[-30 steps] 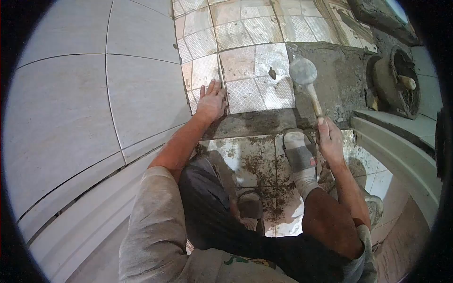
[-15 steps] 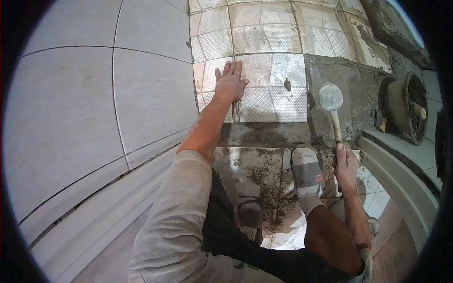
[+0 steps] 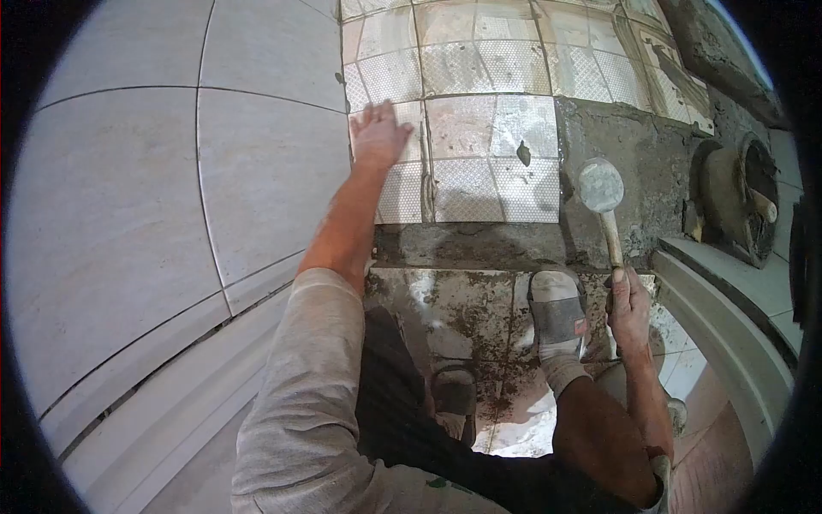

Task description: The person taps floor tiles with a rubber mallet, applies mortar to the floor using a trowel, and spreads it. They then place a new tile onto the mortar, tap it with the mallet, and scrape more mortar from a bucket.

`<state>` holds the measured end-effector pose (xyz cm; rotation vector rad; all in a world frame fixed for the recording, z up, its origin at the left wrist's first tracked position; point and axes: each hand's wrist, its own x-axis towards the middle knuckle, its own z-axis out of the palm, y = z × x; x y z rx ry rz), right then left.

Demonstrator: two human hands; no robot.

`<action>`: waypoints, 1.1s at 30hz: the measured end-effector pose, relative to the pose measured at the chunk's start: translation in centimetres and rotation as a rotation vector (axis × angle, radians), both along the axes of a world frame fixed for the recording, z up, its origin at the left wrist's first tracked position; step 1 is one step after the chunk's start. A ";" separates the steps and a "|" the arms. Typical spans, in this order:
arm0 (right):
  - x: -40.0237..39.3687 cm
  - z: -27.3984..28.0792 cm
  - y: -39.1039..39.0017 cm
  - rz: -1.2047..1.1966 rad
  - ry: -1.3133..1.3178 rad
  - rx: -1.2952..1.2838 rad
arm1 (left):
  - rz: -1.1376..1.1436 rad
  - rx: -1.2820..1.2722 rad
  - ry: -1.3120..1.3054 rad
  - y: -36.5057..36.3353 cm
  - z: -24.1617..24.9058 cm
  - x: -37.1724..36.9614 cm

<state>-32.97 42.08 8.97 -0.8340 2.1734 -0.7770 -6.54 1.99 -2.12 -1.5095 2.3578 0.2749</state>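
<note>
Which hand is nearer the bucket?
Right: the right hand, gripping a mallet, is left of and below the bucket in view; the left hand is farther left, over tiles.

From afar, I see the wall point(image 3: 128, 188) left of the floor tiles point(image 3: 492, 128), mortar point(image 3: 612, 133) right, the mallet point(image 3: 601, 186) over it, the bucket point(image 3: 717, 193) farther right.

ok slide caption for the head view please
Left hand on or just above a patterned floor tile, right hand holding a mallet.

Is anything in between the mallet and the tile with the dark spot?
Nothing visible: only rough grey floor shows between the mallet in the right hand and that tile. The left hand is left of it.
</note>
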 end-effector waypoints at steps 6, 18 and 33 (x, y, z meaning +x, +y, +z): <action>-0.6 -1.6 1.8 -0.059 -0.026 0.047 | 0.069 -0.037 0.071 -2.3 -2.2 4.3; 0.0 0.2 1.5 -0.060 -0.096 0.060 | 0.112 -0.030 0.057 -3.1 -1.7 3.2; 0.9 0.4 1.5 -0.052 -0.057 0.062 | 0.110 -0.053 0.100 -2.4 -2.4 3.1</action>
